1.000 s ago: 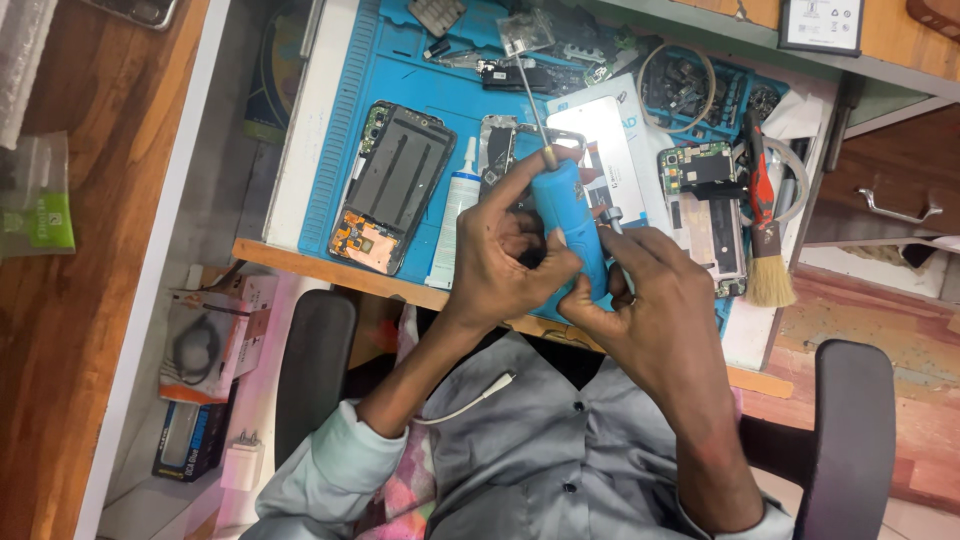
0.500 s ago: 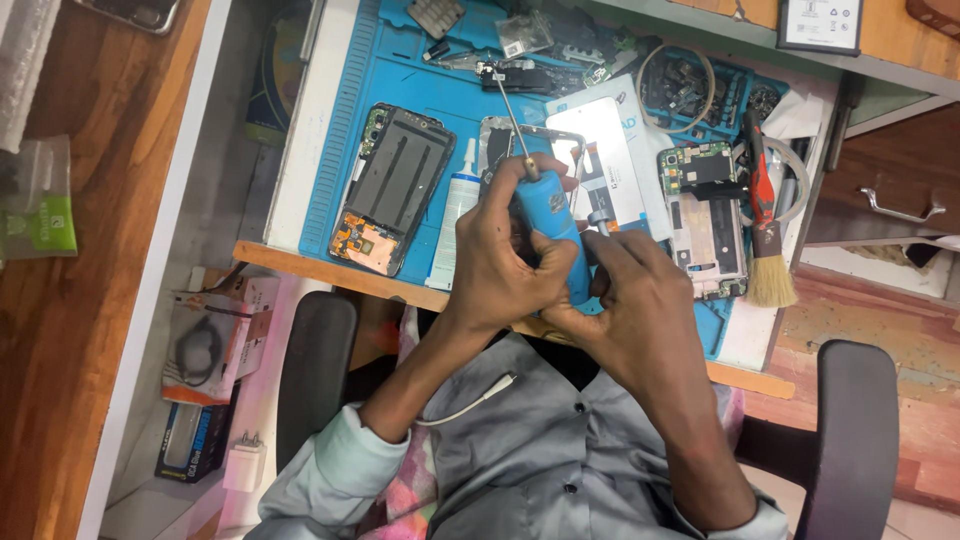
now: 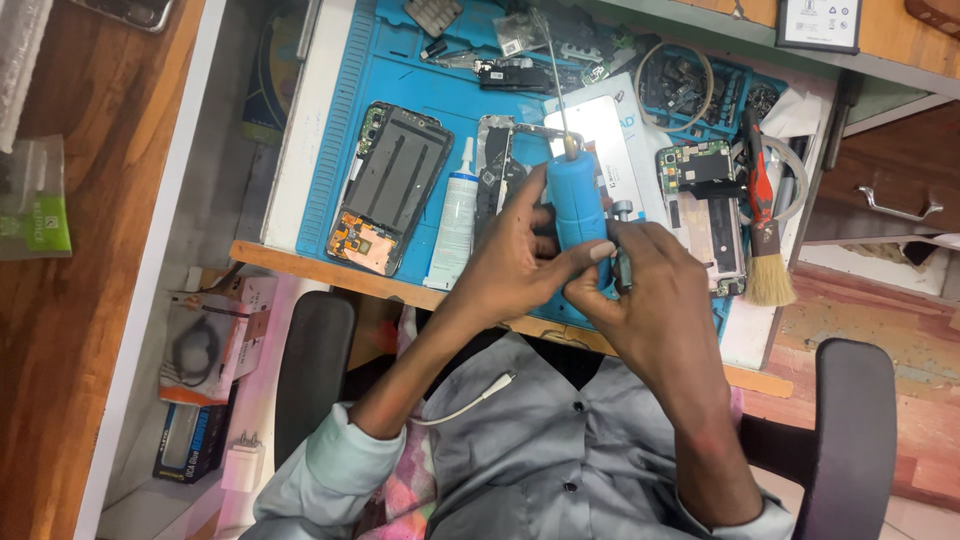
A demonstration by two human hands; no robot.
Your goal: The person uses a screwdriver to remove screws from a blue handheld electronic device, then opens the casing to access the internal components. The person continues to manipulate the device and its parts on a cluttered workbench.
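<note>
Workbench: blue silicone repair mat (image 3: 420, 75) lies on a wooden desk edge (image 3: 300, 262), with grey shelf and brown wood around it.
Chair: two black padded armrests, one at the lower left (image 3: 312, 370), one at the lower right (image 3: 855, 430).
Left hand (image 3: 510, 265): fingers closed around the lower body of the blue cylindrical electric screwdriver (image 3: 578, 205), thumb pressed on its side.
Right hand (image 3: 650, 300): wrapped against the base of the same tool from the other side, fingers curled shut; a small grey metal piece (image 3: 622, 212) shows just above its knuckles, and I cannot tell whether it is pinched.
Screwdriver: one, held upright above the front of the mat between both hands, its thin metal shaft (image 3: 552, 70) pointing away from the body.
Opened phones: two, a black frame with its inner parts exposed (image 3: 392, 185) left of the hands, and another with a green circuit board (image 3: 700, 205) to the right.
Tube: one white glue tube with a narrow nozzle (image 3: 455, 215), just beside the black frame.
Brush: one, red handle and pale bristles (image 3: 766, 250), at the right edge of the mat.
White flat panel (image 3: 610, 125): one, behind the screwdriver.
Boxes: two small cartons (image 3: 205, 340) on the floor at the left.
</note>
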